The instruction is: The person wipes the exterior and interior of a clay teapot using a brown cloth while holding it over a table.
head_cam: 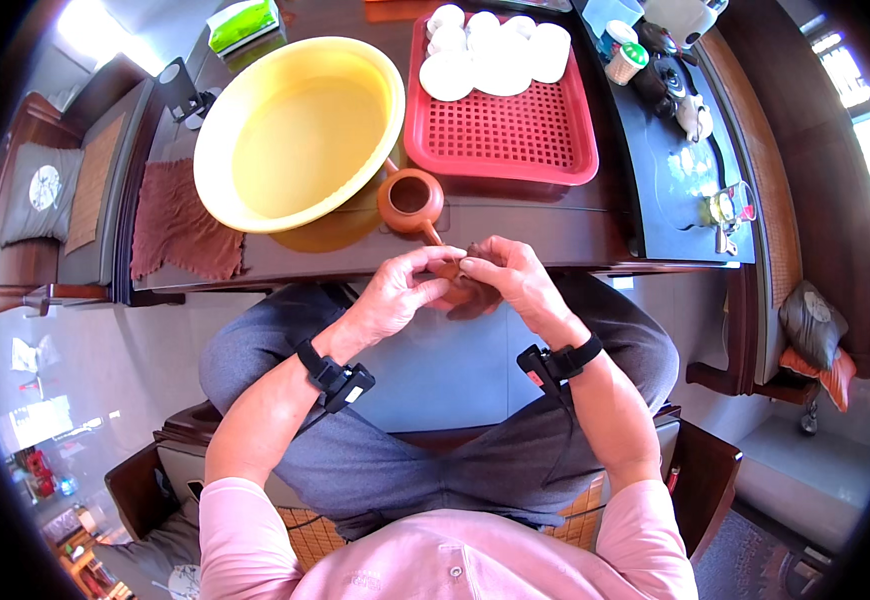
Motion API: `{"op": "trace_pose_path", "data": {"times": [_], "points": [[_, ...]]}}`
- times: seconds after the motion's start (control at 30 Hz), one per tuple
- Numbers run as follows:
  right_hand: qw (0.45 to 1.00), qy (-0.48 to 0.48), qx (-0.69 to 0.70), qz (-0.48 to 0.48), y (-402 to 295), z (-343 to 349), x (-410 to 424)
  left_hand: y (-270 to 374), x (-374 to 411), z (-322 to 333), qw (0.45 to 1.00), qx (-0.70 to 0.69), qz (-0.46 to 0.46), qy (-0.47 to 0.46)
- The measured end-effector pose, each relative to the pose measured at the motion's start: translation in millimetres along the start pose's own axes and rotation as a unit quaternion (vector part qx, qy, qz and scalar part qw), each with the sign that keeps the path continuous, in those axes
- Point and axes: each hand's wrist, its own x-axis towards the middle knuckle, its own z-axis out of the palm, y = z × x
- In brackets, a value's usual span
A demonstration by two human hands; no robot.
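Just past the table's front edge, my left hand [397, 294] pinches a small reddish-brown clay piece [450, 283]; it looks like a teapot lid, partly covered by my fingers. My right hand [513, 279] meets it from the other side, thumb and fingers gripping a brown cloth [472, 309] against the piece. Right beyond my hands stands a reddish clay teapot [410, 201], lidless, so its dark round opening shows. Its spout or handle points toward me, close to my fingers.
A yellow basin [213, 176] of water stands behind the teapot, left. Beside it a red perforated tray [502, 135] holds several white cups [446, 75]. A brown towel [179, 217] lies left. On the right, a dark tea tray [652, 187] bears teapots and a glass [739, 202].
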Motion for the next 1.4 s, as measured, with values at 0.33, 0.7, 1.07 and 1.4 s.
{"op": "trace_pose_path", "data": {"times": [0.33, 0.7, 1.07, 1.4], "points": [[0.998, 0.024, 0.025, -0.047, -1.6, 2.7, -2.0, 10.4, -3.3, 8.2, 0.998, -0.044, -0.035, 0.013], [0.954, 0.027, -0.174, -0.242, -0.3, 7.5, -7.4, 9.7, -2.4, 3.4, 1.0, 0.003, -0.026, -0.014], [0.999, -0.001, -0.038, -0.039, -17.5, 20.2, -11.6, 8.6, -7.9, -4.6, 0.993, 0.118, 0.028, -0.005], [0.992, 0.003, -0.108, -0.059, 0.0, 12.2, -0.7, 8.1, -8.9, 1.0, 0.999, 0.029, -0.024, 0.024]]}}
